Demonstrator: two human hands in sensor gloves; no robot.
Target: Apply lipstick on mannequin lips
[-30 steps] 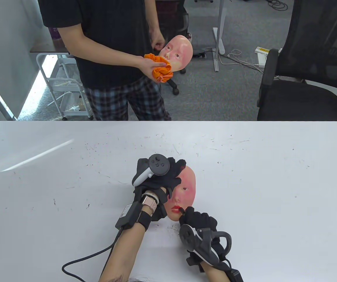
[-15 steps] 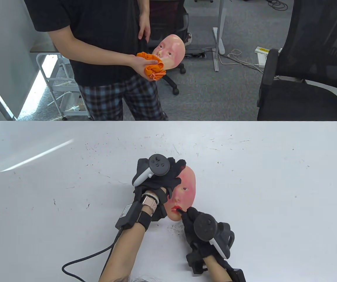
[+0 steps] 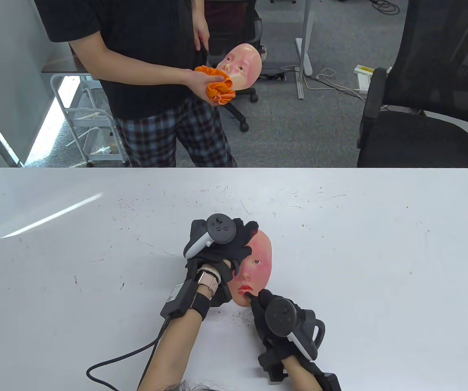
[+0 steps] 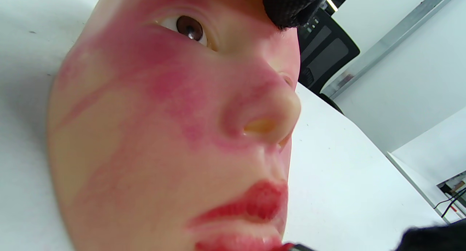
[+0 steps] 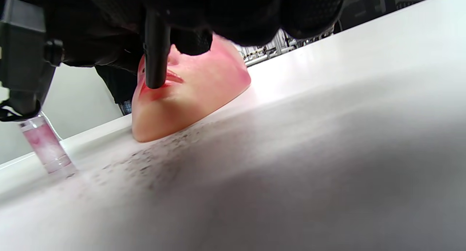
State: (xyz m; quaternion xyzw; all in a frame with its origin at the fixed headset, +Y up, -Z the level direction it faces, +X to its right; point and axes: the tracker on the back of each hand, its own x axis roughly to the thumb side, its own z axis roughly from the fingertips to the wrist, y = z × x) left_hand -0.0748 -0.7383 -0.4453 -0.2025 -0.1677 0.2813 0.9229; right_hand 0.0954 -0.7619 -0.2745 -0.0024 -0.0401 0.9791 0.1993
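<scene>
Mannequin face's (image 3: 258, 260) left half hidden under left hand (image 3: 217, 244)

Mannequin face (image 3: 258, 264) is peachy skin tone with blotchy pink-red cheeks and bright red lips (image 4: 251, 207). Both gloves are black, table (image 3: 380, 244) is white with dark specks. Bystander's cloth (image 3: 217, 85) is orange, trousers (image 3: 168, 138) dark plaid.

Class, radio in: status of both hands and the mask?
Left hand steadies mannequin face. Right hand grips lipstick, tip on lips. Nothing blocking.
</scene>
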